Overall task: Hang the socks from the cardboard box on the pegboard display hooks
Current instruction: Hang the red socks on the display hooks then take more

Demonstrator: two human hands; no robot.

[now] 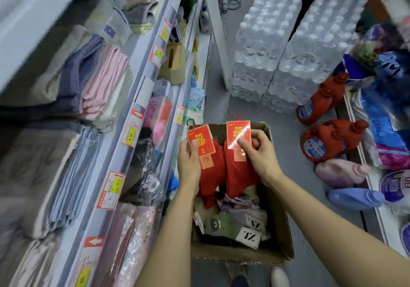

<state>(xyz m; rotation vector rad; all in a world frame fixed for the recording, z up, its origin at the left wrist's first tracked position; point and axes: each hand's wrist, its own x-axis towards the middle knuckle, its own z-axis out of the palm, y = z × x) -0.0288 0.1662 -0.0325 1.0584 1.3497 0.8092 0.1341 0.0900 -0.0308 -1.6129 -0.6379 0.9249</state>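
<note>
Pick-up step in hand: my left hand [188, 160] and right hand [258, 153] each pinched a red sock pair [240, 171] above the cardboard box [286, 238]. Next, I judged, each hanger needed a pegboard hook, none visible.

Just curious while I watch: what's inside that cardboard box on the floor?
The cardboard box holds socks: a green pair, lilac ones, and white "ZL" tags. Two red pairs, gripped by both hands, cover the far end, so what lies beneath them is hidden.

bare forearms [168, 231], no sleeves, light shoe [280, 276]
</note>
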